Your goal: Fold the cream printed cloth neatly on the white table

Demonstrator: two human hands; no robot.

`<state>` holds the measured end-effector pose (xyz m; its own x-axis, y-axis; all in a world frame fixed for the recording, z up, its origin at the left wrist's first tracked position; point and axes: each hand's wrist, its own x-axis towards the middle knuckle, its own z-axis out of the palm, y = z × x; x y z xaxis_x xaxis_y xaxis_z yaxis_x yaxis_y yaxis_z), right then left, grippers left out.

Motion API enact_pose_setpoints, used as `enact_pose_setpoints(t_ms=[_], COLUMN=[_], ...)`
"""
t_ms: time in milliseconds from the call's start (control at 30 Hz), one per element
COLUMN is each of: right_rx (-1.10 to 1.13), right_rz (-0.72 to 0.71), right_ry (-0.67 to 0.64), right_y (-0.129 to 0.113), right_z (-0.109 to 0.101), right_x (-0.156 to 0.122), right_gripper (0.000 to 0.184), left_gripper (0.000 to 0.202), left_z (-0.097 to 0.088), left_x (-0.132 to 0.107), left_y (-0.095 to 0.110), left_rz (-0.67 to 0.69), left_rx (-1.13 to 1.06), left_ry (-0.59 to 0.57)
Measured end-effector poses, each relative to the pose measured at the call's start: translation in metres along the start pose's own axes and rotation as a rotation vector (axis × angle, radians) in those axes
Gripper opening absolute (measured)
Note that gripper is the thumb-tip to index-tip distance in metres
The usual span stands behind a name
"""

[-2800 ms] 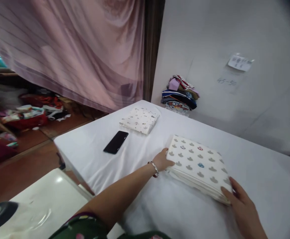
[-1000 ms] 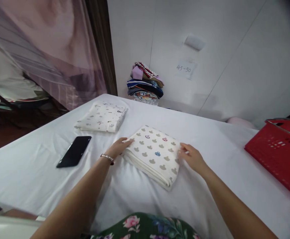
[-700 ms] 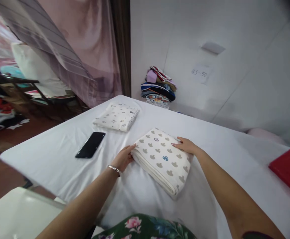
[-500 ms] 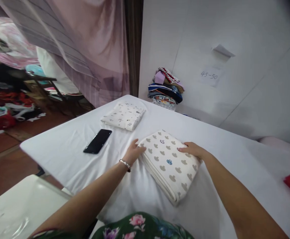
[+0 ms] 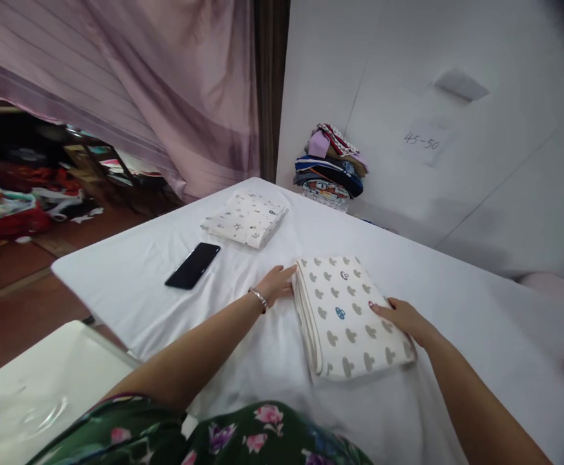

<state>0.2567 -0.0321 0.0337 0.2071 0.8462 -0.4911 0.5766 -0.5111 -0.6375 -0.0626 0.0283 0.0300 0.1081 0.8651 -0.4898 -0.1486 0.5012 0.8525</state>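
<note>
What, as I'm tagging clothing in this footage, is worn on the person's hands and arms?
The left hand is ungloved, with a slim silver-coloured bracelet at the wrist; farther up, a dark green floral sleeve with a touch of pink leaves the forearm bare. The right hand is also ungloved, with no sleeve in view.

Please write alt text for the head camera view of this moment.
A person's left hand and right hand touch opposite sides of a folded white cloth with grey prints, on a white-covered table. Left of it lie a black phone and another printed cloth; behind, folded fabrics are stacked near a pale wall.
</note>
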Motion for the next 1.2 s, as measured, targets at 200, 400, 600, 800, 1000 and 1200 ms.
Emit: enact_pose_setpoints(t_ms=[200,400,600,800,1000,1200], right_rx=[0.166,0.352,0.305,0.140,-0.505,-0.512], right_rz=[-0.002,0.033,0.047,-0.204,-0.520,-0.622], right_ry=[-0.015,-0.174,-0.155,0.050,0.480,0.547], right_y=[-0.003,0.007,0.003,-0.013,-0.038,-0.040], right_z=[0.004,0.004,0.004,0.002,0.017,0.040], right_x=[0.008,0.003,-0.004,-0.028,-0.069,-0.099], right_gripper=[0.058,0.069,0.074,0.048,0.033,0.042], left_gripper=[0.061,0.051,0.059,0.050,0.054,0.058], left_z=[0.012,0.021,0.024,0.035,0.070,0.109], left_x=[-0.026,-0.023,-0.035,-0.039,-0.031,-0.045], left_y=[-0.017,-0.016,-0.023,-0.014,-0.004,-0.006], left_rz=[-0.070,-0.095,-0.093,-0.002,0.179,0.318], left_rx=[0.103,0.198,0.233,0.224,0.332,0.376], left_ry=[-0.117,-0.222,-0.240,-0.109,-0.111,-0.169])
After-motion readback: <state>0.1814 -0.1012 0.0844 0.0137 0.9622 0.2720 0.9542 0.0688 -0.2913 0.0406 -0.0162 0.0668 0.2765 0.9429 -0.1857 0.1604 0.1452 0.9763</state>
